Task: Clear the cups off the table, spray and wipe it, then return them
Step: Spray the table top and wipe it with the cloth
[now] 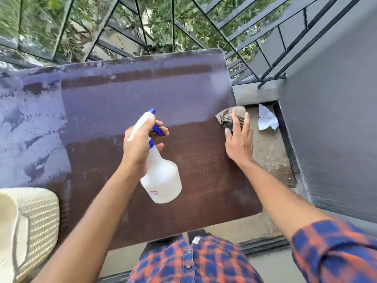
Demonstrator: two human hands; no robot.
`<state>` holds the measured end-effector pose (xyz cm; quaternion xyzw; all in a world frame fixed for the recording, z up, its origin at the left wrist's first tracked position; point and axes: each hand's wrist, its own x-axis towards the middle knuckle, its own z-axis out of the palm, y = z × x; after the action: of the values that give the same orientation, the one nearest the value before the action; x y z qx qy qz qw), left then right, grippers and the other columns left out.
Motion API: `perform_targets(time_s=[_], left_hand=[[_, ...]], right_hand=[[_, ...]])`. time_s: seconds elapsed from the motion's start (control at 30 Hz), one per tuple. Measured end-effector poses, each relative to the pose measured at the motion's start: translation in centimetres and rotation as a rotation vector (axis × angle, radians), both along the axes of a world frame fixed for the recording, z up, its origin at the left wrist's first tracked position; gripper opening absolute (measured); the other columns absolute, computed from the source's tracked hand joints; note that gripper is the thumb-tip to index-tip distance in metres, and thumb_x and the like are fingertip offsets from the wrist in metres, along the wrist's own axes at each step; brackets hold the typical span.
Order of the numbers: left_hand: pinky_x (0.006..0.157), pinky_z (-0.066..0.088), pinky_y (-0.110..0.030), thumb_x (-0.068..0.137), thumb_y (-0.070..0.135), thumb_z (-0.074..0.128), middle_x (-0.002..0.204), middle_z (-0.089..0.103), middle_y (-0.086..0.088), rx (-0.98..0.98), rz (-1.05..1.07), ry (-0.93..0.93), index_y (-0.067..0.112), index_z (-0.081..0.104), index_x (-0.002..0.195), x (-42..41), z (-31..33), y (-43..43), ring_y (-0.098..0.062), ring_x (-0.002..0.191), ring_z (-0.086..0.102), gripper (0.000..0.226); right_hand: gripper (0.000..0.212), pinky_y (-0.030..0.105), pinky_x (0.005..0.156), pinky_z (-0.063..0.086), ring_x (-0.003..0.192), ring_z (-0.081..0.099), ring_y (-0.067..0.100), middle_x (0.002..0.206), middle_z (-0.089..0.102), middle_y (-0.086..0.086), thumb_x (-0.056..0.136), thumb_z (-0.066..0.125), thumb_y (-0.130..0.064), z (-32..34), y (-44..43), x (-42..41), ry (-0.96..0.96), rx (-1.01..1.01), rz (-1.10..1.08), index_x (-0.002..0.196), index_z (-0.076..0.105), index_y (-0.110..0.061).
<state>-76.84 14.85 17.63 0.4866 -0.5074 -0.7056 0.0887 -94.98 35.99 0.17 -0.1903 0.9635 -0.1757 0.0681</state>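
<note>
A dark brown table (183, 211) fills the middle of the head view, its far and left parts covered in a pale wet film. My left hand (138, 148) holds a white spray bottle (163, 180) with a blue trigger above the table's centre, nozzle pointing away from me. My right hand (239, 141) presses flat on a grey-brown cloth (230, 115) at the table's right edge. No cups show anywhere in view.
A cream woven basket (26, 225) stands at the near left corner. A crumpled paper (267, 119) lies on the floor to the right, beside a grey wall (336, 119). A black metal railing (142, 33) with greenery behind runs along the far side.
</note>
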Motion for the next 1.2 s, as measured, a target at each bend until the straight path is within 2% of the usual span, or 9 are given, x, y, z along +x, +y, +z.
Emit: perform_targets(time_s=[0.13,0.37,0.47,0.6,0.77,0.9,1.03,1.2], left_hand=[[0.071,0.047,-0.033,0.101,0.037,0.053,0.087,0.072,-0.004,0.001,0.008,-0.002,0.018,0.065,0.086,-1.2,-0.8,-5.0,-0.015,0.089,0.070,0.026],[0.070,0.046,-0.032,0.100,0.036,0.054,0.087,0.072,-0.004,0.010,0.129,0.004,0.018,0.065,0.087,0.1,-2.4,-12.1,-0.015,0.088,0.070,0.025],[0.070,0.045,-0.031,0.100,0.037,0.054,0.088,0.072,-0.004,0.015,0.191,0.009,0.019,0.065,0.086,1.5,-2.8,-14.5,-0.015,0.089,0.071,0.025],[0.071,0.043,-0.032,0.100,0.037,0.054,0.087,0.072,-0.003,0.016,0.297,0.014,0.020,0.065,0.083,3.8,-2.8,-17.0,-0.015,0.085,0.071,0.026],[0.067,0.043,-0.030,0.101,0.036,0.052,0.083,0.072,-0.002,-0.030,0.420,0.020,0.021,0.066,0.082,6.2,-2.5,-18.8,-0.017,0.084,0.071,0.028],[0.067,0.045,-0.030,0.101,0.036,0.053,0.084,0.074,-0.002,-0.091,0.434,0.029,0.022,0.068,0.079,7.8,-2.2,-18.9,-0.019,0.089,0.071,0.030],[0.065,0.047,-0.030,0.102,0.036,0.053,0.087,0.074,-0.003,-0.117,0.408,0.024,0.025,0.068,0.078,8.9,-2.0,-18.1,-0.021,0.094,0.071,0.030],[0.057,0.050,-0.026,0.100,0.032,0.056,0.086,0.071,-0.009,-0.162,0.349,0.059,0.014,0.070,0.083,10.4,-1.4,-16.1,-0.014,0.077,0.067,0.028]], right_hand=[[0.049,0.054,0.114,0.035,0.137,0.038,0.048,0.164,0.022,0.022,0.100,0.052,-0.029,0.1,-7.3,-6.7,0.040,0.036,0.003,0.147,0.044,-0.016],[0.058,0.053,0.123,0.019,0.150,0.025,0.040,0.168,0.015,0.017,0.101,0.048,-0.031,0.9,-22.4,-13.1,0.061,0.140,0.071,0.156,0.033,-0.019],[0.059,0.054,0.123,0.020,0.151,0.024,0.039,0.168,0.018,0.017,0.099,0.048,-0.033,0.8,-29.5,-10.5,0.052,0.142,0.173,0.155,0.035,-0.022],[0.057,0.050,0.121,0.021,0.147,0.032,0.038,0.164,0.029,0.015,0.096,0.049,-0.035,1.2,-38.6,-1.8,0.095,0.127,0.455,0.151,0.043,-0.024],[0.051,0.050,0.122,0.014,0.150,0.026,0.032,0.166,0.023,0.007,0.097,0.047,-0.034,2.0,-47.2,7.9,-0.009,0.102,0.780,0.148,0.044,-0.032],[0.046,0.051,0.124,0.012,0.152,0.022,0.029,0.167,0.022,0.004,0.096,0.052,-0.028,2.1,-48.2,9.8,-0.081,0.054,0.815,0.142,0.049,-0.032],[0.042,0.054,0.122,0.021,0.148,0.031,0.028,0.164,0.030,0.004,0.092,0.056,-0.031,2.7,-44.9,10.1,-0.101,0.020,0.863,0.135,0.056,-0.029],[0.043,0.055,0.116,0.030,0.138,0.046,0.030,0.155,0.047,0.006,0.085,0.061,-0.037,2.0,-33.9,15.1,-0.074,-0.137,0.920,0.125,0.067,-0.022]])
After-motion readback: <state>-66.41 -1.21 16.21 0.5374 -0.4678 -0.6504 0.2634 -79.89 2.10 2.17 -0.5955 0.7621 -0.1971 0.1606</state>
